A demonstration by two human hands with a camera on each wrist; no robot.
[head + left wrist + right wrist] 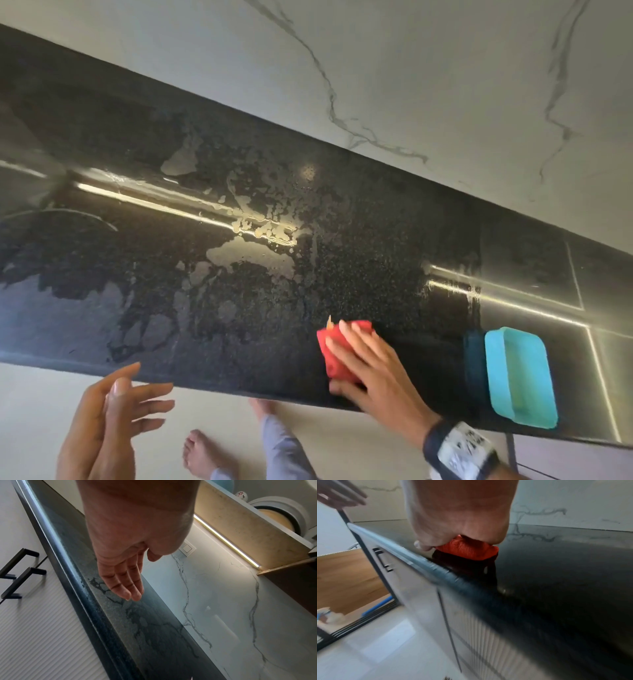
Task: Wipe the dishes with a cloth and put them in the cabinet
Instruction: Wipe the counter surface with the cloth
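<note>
A folded red cloth (325,356) lies on the wet black countertop (239,291) near its front edge. My right hand (342,356) covers the cloth, fingers over its top and thumb at its near side; the right wrist view shows the cloth (467,549) bunched between thumb and fingers of this hand (453,540). A teal rectangular dish (520,377) sits just right of that hand. My left hand (137,401) hovers in front of the counter edge with fingers straight and spread, holding nothing; the left wrist view shows it (126,582) flat above the counter.
Water patches and streaks cover the middle of the counter. A marble backsplash (445,85) rises behind it. Above it, an open shelf holds white dishes (274,511). Drawer fronts with black handles (18,574) sit below the counter. Bare feet (202,452) stand on the pale floor.
</note>
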